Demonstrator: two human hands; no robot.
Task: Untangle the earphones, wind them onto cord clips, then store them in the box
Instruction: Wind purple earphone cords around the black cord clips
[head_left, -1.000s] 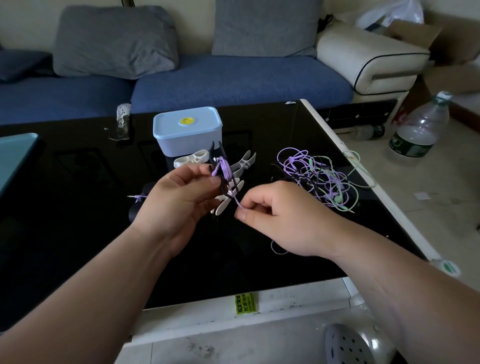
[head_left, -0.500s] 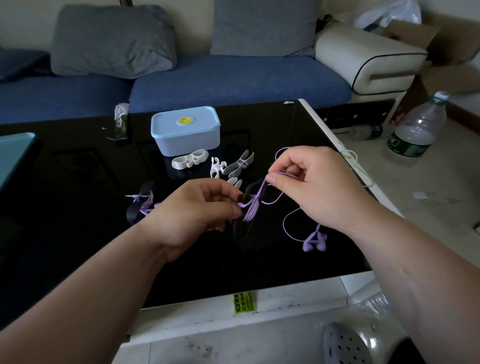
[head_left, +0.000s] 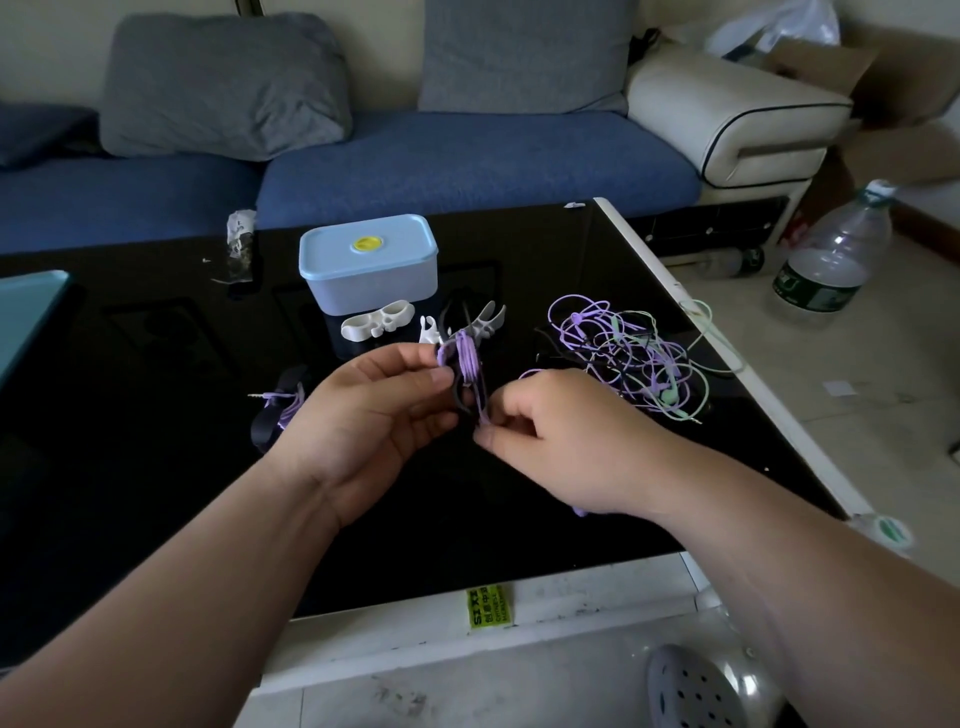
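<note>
**Purple cord on black clip, both hands over the table centre**

Surroundings: glossy black tabletop with a white rim (head_left: 156, 493). Blue sofa with grey cushions (head_left: 467, 166) behind it. The pale blue lidded plastic box with a yellow disc on top (head_left: 369, 265) sits at the far centre, lid on. Just in front of the box lie white plastic cord clips (head_left: 378, 323), more of them to the right, part-covered by the held work. A loose tangle of purple and mint-green earphone cords (head_left: 628, 353) lies right of the hands, one green loop trailing over the rim. A second black clip wound with purple cord (head_left: 280, 410) lies on the table left of the left hand, plug pointing left. A clear plastic water bottle (head_left: 826, 265) stands on the floor to the right.

Hard to read: the left hand covers the right end of that second clip. The black clips blend into the dark glass, so outlines are unclear. A purple speck shows below the right wrist; cannot identify it.

Grip: the left hand (head_left: 374, 410) pinches the black cord clip with purple earphone cord wound round it (head_left: 465, 374) between thumb and curled fingers, raised above the table. The right hand (head_left: 566, 441), fingers curled tight, pinches the free purple cord end at the clip's lower tip. The hands are nearly touching.
</note>
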